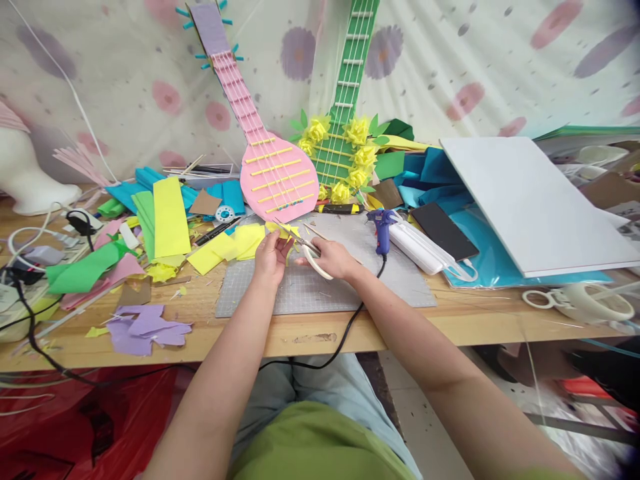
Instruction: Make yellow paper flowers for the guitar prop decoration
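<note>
My right hand [334, 259] grips a pair of scissors [316, 267] with white handles, their blades pointing left and away from me. In my left hand [271, 257] the fingers pinch a small piece of yellow paper [284, 231], with the scissor blades right at it. Both hands are above a grey cutting mat [250, 297]. More yellow paper [227, 248] lies just left of my left hand. Behind the hands a pink paper lute [280, 173] leans on the backdrop, next to a green paper instrument [334, 157] trimmed with yellow paper flowers.
Right of the mat's middle stands a blue glue gun [383, 233], its black cord [345, 333] hanging over the table edge. A white board [540, 207] lies at the right. Purple paper scraps [147, 328] and a power strip [60, 247] are at the left.
</note>
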{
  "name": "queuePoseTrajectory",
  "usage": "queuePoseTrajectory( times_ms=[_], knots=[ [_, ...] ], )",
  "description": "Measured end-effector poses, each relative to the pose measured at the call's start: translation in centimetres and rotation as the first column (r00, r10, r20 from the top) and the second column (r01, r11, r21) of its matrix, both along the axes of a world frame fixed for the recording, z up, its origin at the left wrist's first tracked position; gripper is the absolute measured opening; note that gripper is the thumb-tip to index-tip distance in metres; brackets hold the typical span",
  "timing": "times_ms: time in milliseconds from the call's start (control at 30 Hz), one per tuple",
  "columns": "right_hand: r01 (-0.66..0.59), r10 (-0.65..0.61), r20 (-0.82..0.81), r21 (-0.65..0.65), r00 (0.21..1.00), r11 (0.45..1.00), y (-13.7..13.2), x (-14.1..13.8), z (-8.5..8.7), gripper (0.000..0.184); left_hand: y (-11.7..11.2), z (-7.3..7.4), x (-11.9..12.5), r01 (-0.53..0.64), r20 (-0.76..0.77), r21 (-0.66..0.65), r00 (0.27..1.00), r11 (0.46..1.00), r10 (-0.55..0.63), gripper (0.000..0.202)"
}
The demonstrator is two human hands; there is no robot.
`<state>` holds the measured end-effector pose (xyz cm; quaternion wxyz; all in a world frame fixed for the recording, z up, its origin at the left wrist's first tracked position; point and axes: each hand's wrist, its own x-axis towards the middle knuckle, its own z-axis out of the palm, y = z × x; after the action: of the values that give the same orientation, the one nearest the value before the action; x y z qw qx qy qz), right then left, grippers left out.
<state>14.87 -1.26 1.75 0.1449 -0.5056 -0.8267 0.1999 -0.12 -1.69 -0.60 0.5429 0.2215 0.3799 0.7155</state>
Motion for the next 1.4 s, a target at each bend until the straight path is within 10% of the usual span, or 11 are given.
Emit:
queuePoseTrajectory(
  times_ms=[1400],
  knots=[
    [-0.155,0.147,-0.109,-0.07,0.983,0.985,1.8,3.0,-1.0,0.039,-0.4,0.6,-1.0,0.138,-0.332,-0.028,0.933,0.99,-0.14,0.024]
  ],
)
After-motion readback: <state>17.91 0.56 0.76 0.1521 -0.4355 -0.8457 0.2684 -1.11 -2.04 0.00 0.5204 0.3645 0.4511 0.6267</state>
